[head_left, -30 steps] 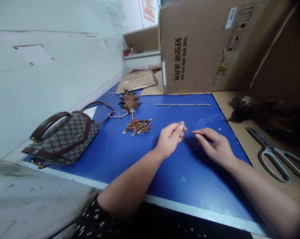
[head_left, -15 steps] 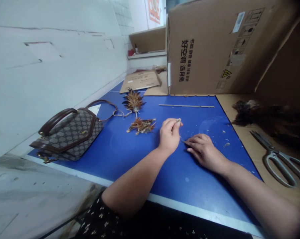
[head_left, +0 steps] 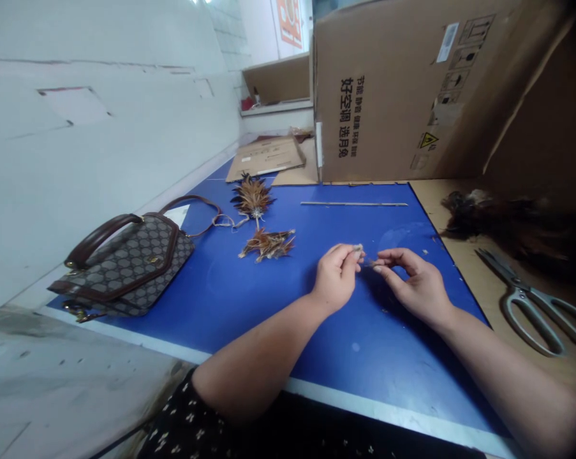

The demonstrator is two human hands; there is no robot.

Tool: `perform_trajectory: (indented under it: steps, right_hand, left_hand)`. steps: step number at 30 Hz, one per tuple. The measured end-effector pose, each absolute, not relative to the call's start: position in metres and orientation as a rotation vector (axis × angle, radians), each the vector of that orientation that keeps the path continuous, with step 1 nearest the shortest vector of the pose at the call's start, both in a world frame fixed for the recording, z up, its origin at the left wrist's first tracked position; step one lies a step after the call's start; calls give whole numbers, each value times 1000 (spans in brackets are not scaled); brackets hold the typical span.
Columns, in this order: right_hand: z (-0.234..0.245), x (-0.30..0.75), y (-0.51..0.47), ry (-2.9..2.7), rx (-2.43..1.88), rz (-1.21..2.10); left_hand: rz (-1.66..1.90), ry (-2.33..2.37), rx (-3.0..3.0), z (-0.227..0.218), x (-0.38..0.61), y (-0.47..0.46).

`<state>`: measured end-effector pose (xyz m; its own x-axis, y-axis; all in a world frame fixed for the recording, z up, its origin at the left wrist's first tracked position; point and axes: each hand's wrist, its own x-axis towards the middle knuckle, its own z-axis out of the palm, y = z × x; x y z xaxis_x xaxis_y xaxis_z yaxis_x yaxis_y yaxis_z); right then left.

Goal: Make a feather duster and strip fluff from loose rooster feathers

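Above the blue tabletop (head_left: pixel 249 306), my left hand (head_left: pixel 336 277) is closed in a pinch on a small feather, whose pale end (head_left: pixel 358 248) sticks out past the thumb. My right hand (head_left: pixel 414 280) is just to its right, thumb and forefinger pinched on a thin dark wisp (head_left: pixel 369 262) that looks like part of a feather. The fingertips of both hands are close together. Left of my hands lies a loose pile of brown feathers (head_left: pixel 267 245). Behind that pile is a bound feather bundle (head_left: pixel 253 196) on a thin stick, with string beside it.
A thin rod (head_left: pixel 354 204) lies across the table's back. Large scissors (head_left: pixel 522 293) and a dark heap of feathers (head_left: pixel 479 217) are on cardboard at right. A patterned handbag (head_left: pixel 129 264) stands at left. Behind rises a big cardboard box (head_left: pixel 393 95); flat cardboard (head_left: pixel 263 156) lies beside it.
My right hand has lifted off the tabletop and come up beside my left hand, its fingers now pinched. My left hand has shifted slightly right and nearer to me.
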<state>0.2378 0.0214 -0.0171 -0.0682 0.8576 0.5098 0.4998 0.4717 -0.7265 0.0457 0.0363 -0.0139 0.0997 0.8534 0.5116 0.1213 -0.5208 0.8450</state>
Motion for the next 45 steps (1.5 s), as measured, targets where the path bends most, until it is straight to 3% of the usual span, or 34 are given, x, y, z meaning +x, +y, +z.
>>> perform_trajectory:
  steps: [10,19,24,33,45]
  right_hand:
    - [-10,234,15,-1810,-1098,363]
    - [-8,238,11,-1793,-1047,509]
    - [-9,238,14,-1773,-1102,487]
    - [-1,234,13,-1811,-1142,450]
    - [-8,242,16,-2070,-1086,204]
  left_hand:
    - [1403,798,2076,-12,48,30]
    - [1248,902,1254,-12,51,34]
    - [1282,899,1134,-11,54,33]
    - [1242,897,1186,-18,55,33]
    - [1267,988,1692,-22,52,28]
